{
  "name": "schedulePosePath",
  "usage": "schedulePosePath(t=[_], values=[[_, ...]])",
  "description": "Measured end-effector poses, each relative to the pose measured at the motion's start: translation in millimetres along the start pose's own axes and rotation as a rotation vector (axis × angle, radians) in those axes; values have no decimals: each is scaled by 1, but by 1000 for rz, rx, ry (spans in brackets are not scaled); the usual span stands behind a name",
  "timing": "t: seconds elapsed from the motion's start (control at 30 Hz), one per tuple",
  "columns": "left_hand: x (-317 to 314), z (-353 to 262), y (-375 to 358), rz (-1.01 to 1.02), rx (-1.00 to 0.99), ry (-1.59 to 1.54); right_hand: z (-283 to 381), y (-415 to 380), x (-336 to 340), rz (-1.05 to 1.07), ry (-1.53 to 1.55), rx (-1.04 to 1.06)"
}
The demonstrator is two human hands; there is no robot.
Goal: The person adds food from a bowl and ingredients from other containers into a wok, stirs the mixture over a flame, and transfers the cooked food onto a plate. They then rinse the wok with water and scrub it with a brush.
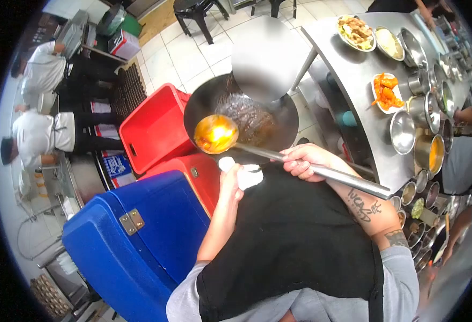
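Right hand [303,161] is clenching around the long steel handle of the ladle [216,133]; the ladle's bowl, holding orange liquid, is hovering at the near rim of the wok [204,99]; left hand [231,180] is gripping a white cloth [247,176] at the wok's near edge, just below the ladle bowl; wok is holding dark contents; steel table [362,86] to the right is carrying plates of food and metal bowls; red bins [155,129] and a blue bin [139,236] are standing beside the wok.
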State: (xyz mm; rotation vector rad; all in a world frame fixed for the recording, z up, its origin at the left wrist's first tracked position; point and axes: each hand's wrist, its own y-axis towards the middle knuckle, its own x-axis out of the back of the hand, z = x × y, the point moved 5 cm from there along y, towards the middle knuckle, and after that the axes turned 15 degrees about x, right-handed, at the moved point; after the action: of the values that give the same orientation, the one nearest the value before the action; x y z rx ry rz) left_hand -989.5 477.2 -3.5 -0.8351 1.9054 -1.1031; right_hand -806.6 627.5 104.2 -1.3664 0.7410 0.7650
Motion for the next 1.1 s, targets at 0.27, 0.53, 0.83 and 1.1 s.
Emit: schedulePosePath(t=[0.27,0.53,0.83,1.1], values=[[6,-2,-4,209,174,142,13,-106,-23,-121,-804,556],[-1,-23,12,161,38,4,9,-225,56,-892,-1495,1531],[-10,-39,26,222,19,47,0,-252,118,-1485,-1275,1380],[-25,-33,21,220,72,55,-1,-243,140,-1538,-1207,1426]])
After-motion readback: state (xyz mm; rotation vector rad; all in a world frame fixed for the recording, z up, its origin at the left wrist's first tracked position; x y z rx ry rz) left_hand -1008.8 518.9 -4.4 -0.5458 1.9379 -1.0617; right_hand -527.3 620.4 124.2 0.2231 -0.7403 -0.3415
